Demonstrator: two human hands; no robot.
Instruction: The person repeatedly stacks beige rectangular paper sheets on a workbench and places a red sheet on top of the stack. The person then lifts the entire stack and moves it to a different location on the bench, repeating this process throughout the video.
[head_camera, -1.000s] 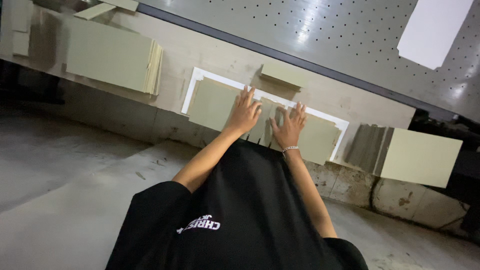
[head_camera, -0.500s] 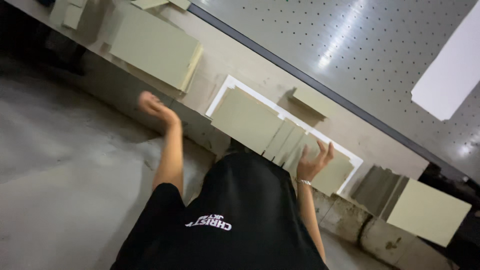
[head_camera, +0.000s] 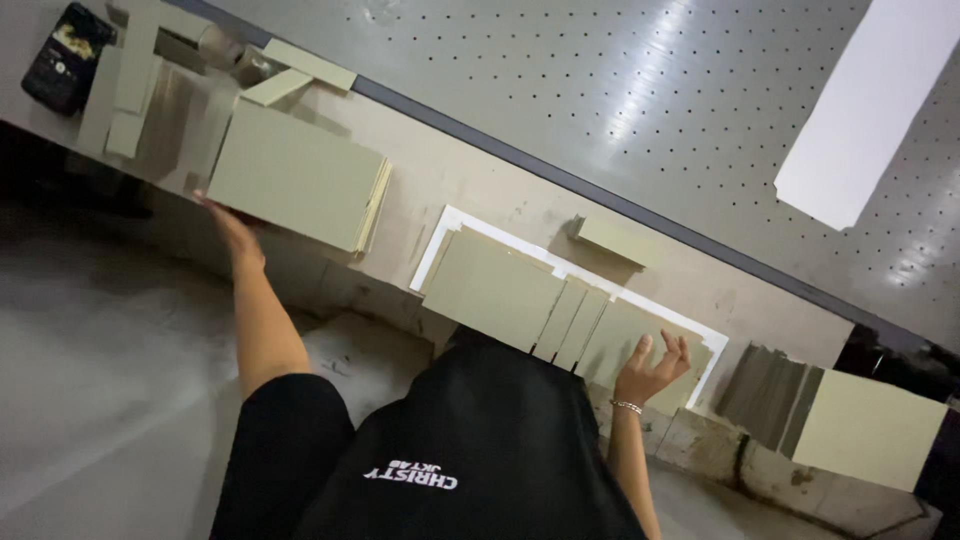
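- Head view, tilted hard: I see the surface (head_camera: 470, 190) running as a pale band from upper left to lower right, with a dark strip along its far edge.
- My left hand (head_camera: 232, 228) reaches out to the stack of cards (head_camera: 295, 177) at the left; the fingers touch its near lower corner from below, and I cannot tell whether they are closed on it.
- That stack is flat, olive-beige, rectangular, many thin sheets thick; its long axis runs along the surface, from upper left down to the right.
- My right hand (head_camera: 652, 368) is raised just at the near edge, fingers loosely curled and spread, holding nothing; a thin bracelet (head_camera: 627, 406) sits on the wrist.
- Just beyond it lies a row of cards (head_camera: 520, 300) in the same colour, overlapping one another, on a white frame (head_camera: 440, 235) marked on the surface.
- One small card strip (head_camera: 612, 240) lies behind that row, near the dark strip.
- Far right, another fanned stack (head_camera: 865, 428), its top sheet paler, sits well apart from my hands.
- Upper left holds loose narrow strips (head_camera: 125, 75), a tape roll (head_camera: 222, 45) and a dark phone (head_camera: 68, 57) with a lit screen.
- Behind everything is a grey metal panel (head_camera: 600, 90) with regular small holes, glossy; a plain white sheet (head_camera: 870, 110) lies on it at upper right.
- Below, the floor (head_camera: 100, 400) is dull grey concrete.
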